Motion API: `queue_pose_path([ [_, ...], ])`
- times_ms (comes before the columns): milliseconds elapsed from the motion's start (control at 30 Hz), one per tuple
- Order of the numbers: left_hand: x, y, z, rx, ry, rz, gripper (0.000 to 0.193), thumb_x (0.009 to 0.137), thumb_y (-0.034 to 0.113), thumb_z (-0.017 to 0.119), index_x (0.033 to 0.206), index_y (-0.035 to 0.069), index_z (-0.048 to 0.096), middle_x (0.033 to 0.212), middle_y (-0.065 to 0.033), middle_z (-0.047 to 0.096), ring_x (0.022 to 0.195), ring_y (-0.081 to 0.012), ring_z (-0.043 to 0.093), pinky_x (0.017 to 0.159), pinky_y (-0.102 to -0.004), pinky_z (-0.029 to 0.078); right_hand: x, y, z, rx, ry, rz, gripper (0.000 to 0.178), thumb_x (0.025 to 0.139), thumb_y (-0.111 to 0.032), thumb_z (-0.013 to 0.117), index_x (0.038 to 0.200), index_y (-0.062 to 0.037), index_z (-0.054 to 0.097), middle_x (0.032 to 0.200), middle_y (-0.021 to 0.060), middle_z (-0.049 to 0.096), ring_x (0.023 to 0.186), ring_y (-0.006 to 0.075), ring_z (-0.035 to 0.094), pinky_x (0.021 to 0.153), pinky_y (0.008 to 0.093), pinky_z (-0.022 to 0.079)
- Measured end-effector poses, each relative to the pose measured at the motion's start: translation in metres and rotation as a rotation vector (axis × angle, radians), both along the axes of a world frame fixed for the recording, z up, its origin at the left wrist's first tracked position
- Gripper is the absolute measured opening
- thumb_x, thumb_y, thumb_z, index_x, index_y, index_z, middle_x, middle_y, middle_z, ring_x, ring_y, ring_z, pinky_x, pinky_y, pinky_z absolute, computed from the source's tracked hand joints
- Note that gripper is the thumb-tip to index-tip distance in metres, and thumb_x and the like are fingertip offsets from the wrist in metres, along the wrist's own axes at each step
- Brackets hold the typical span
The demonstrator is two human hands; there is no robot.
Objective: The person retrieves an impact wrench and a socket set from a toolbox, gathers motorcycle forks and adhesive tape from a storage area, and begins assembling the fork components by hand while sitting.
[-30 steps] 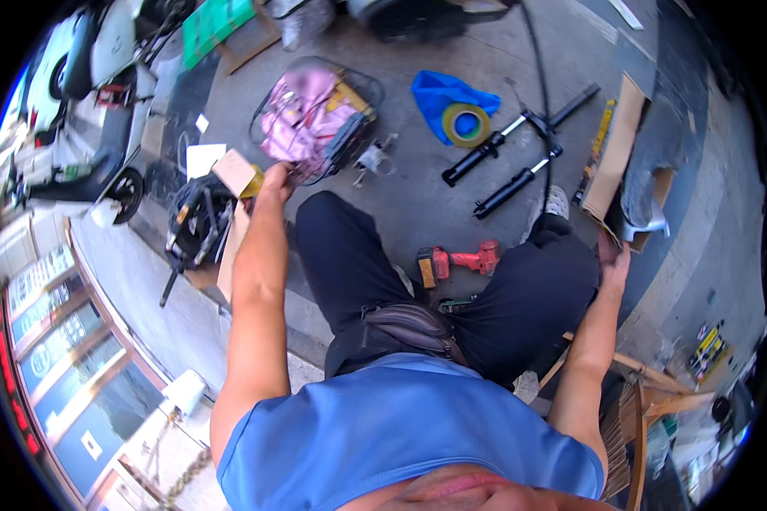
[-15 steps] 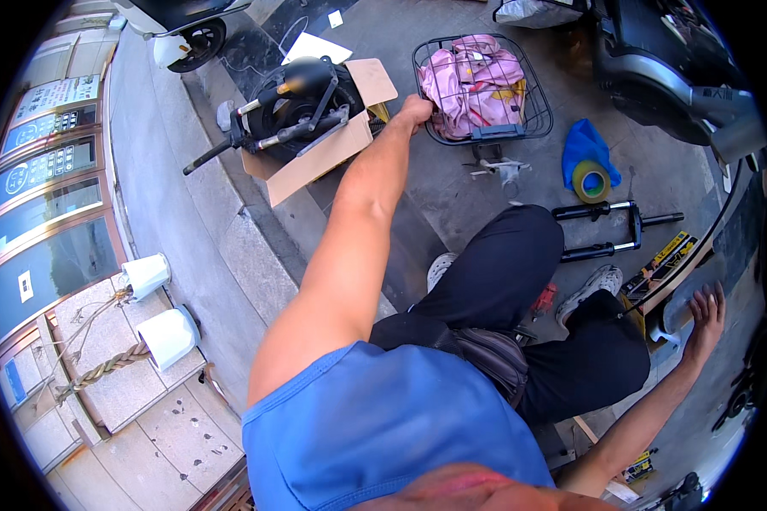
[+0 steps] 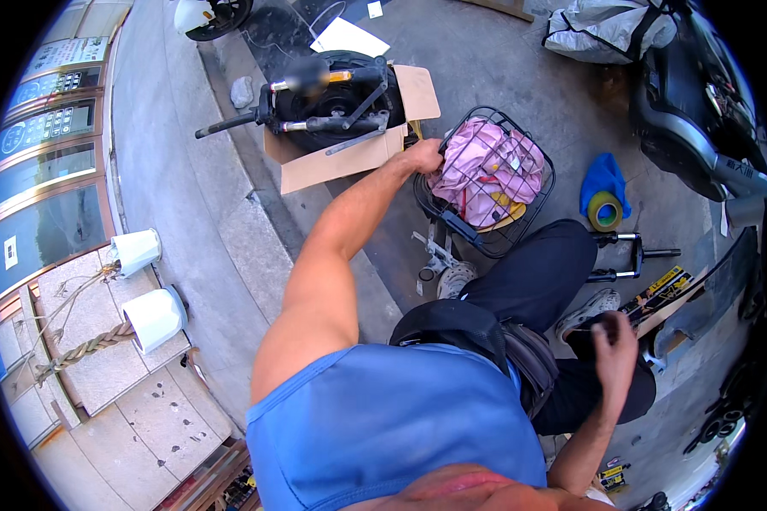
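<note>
My left hand [image 3: 424,156] is closed on the left rim of a black wire basket [image 3: 547,180], which is turned at an angle on the ground. A crumpled pink cloth [image 3: 493,162] with yellow and red patches lies inside the basket. Below its near edge is a grey metal bracket [image 3: 439,255], partly hidden by the basket. My right hand [image 3: 615,353] is raised over my bent right leg, fingers loosely bent and apart, with nothing visible in it. Close to it, on the right, stands a dark curved panel [image 3: 714,294].
An open cardboard box [image 3: 341,162] holds a black wheel with a fork across it. A blue cloth [image 3: 605,175], a tape roll [image 3: 605,211] and a front fork [image 3: 637,255] lie right of the basket. A dark scooter [image 3: 682,128] stands far right; white pots [image 3: 155,320] stand left.
The basket has turned and come nearer to me, my left hand still on its rim. My right hand has left the dark panel and moved left over my leg. The whole view has shifted.
</note>
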State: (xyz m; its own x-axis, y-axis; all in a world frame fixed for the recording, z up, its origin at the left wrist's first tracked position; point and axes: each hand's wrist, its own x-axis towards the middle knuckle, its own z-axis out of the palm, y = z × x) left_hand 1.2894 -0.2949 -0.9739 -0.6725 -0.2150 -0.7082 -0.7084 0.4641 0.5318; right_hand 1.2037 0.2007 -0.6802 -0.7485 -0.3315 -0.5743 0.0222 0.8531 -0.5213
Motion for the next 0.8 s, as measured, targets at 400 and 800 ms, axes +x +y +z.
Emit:
queue_pose_path([
  [400,0.097,-0.007,0.026,0.019,-0.030,0.180,0.027,0.084,0.002,0.050,0.108,-0.003,0.061,0.085,-0.0194,0.070,0.075,-0.0277,0.071,0.066,-0.0404,0.057,0.075,-0.048,-0.026,-0.137,-0.185,0.647,0.056,0.070,-0.016,0.078,0.120,-0.0025,0.058,0.115,0.0151,0.057,0.109,0.0354,0.055,0.095,0.0426,0.046],
  [800,0.212,-0.081,0.041,-0.066,-0.202,-0.042,0.029,0.079,0.007,0.057,0.106,0.004,0.067,0.093,-0.0203,0.072,0.086,-0.0341,0.071,0.078,-0.0421,0.054,0.079,-0.125,-0.006,-0.346,-0.068,0.944,0.032,0.072,-0.015,0.072,0.100,-0.0024,0.064,0.094,0.0109,0.064,0.093,0.0308,0.062,0.079,0.0425,0.052],
])
